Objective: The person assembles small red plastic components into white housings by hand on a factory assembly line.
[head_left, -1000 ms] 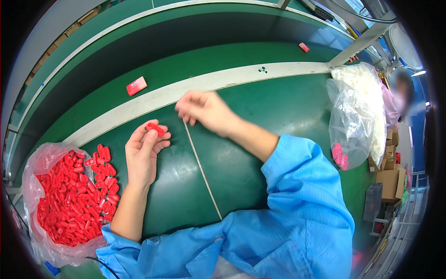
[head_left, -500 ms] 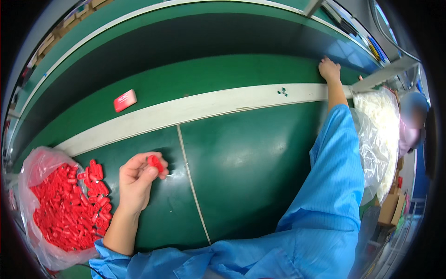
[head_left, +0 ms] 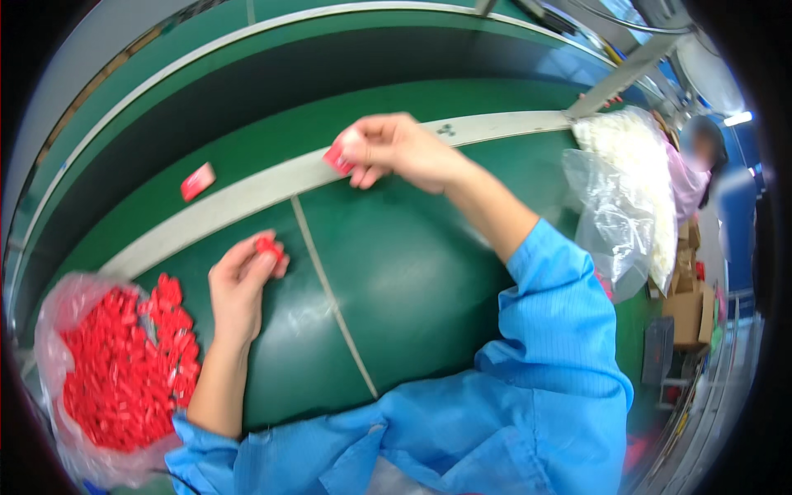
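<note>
My left hand [head_left: 235, 293] is closed over the green bench, pinching a small red plastic part [head_left: 268, 247] between thumb and fingers. My right hand [head_left: 406, 155] is raised near the white strip [head_left: 247, 195], its thumb and fingers closed on a small red-and-white card [head_left: 337, 159]. A similar red-and-white card [head_left: 198, 181] lies on the green surface beyond the strip. By my left forearm is a clear plastic bag [head_left: 54, 318] full of small red parts, and more loose red parts [head_left: 172, 322] are heaped along its right side.
At the right stands a clear bag [head_left: 596, 177] of whitish pieces beside a metal post [head_left: 631, 73]. Farther right are a person in pink [head_left: 686, 186] and a cardboard box [head_left: 686, 315]. A few small dark green bits [head_left: 446, 130] sit on the strip.
My right hand has come back leftward from the far right of the bench, now with a red-and-white card in it. My left hand still holds the red part. The view has shifted slightly.
</note>
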`<control>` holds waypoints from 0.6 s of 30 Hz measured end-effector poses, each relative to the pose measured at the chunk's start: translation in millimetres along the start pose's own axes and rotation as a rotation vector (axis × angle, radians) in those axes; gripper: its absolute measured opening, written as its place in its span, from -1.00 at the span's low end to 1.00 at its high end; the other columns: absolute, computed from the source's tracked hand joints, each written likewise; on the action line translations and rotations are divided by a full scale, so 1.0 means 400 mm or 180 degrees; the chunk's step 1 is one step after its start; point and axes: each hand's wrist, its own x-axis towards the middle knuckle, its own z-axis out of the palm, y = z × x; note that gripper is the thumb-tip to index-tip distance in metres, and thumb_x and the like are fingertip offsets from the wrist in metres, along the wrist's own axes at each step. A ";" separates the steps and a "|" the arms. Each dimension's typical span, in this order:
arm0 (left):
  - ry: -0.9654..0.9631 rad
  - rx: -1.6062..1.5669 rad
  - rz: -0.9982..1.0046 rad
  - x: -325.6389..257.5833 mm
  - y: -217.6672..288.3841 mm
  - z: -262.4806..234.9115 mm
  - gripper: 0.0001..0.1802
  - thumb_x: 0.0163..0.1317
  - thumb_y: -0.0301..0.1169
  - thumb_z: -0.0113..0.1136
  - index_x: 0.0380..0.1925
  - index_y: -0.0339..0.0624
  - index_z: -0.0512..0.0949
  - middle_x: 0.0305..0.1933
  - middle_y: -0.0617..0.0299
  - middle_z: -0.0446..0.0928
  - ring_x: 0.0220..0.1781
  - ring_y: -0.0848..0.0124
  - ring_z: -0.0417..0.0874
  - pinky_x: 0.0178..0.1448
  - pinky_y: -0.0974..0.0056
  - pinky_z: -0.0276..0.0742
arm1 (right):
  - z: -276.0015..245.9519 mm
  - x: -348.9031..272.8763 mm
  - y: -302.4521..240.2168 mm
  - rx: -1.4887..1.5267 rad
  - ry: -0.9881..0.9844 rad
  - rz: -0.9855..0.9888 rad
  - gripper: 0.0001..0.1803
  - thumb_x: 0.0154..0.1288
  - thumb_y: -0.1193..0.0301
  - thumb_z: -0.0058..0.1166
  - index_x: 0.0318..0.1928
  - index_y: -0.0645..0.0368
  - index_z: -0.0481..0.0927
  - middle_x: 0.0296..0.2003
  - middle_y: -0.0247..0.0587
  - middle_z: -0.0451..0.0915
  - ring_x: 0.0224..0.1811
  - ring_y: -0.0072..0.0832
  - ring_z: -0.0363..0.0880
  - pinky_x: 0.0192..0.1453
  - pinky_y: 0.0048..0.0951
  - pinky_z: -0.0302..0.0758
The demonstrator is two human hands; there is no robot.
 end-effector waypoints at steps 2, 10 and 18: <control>0.0042 0.0003 0.0054 0.010 0.004 0.016 -0.69 0.16 -0.54 0.16 -0.07 -0.40 0.49 -0.23 0.14 0.55 -0.23 0.46 0.56 -0.09 0.42 0.47 | 0.118 -0.026 0.027 0.0142 -0.0158 -0.0038 -0.71 0.25 0.35 0.09 -0.11 0.30 0.52 -0.31 -0.24 0.59 -0.34 -0.62 0.55 -0.23 -0.62 0.49; 0.0157 0.0478 0.0448 0.008 0.007 -0.029 -0.72 0.10 -0.54 0.24 -0.15 -0.37 0.57 -0.23 0.20 0.55 -0.17 0.51 0.56 0.00 0.46 0.45 | 0.236 -0.030 0.091 0.0268 -0.0009 0.0230 -0.72 0.19 0.49 0.12 -0.09 0.33 0.50 -0.28 -0.21 0.60 -0.25 -0.57 0.57 -0.14 -0.57 0.52; -0.0194 0.0959 0.0271 0.004 0.025 -0.026 -0.73 0.06 -0.53 0.28 -0.20 -0.41 0.58 -0.30 0.17 0.59 -0.23 0.49 0.63 -0.09 0.45 0.54 | 0.230 -0.034 0.103 0.0179 -0.0146 0.0041 -0.75 0.18 0.55 0.11 -0.11 0.36 0.50 -0.31 -0.19 0.60 -0.28 -0.58 0.58 -0.16 -0.57 0.55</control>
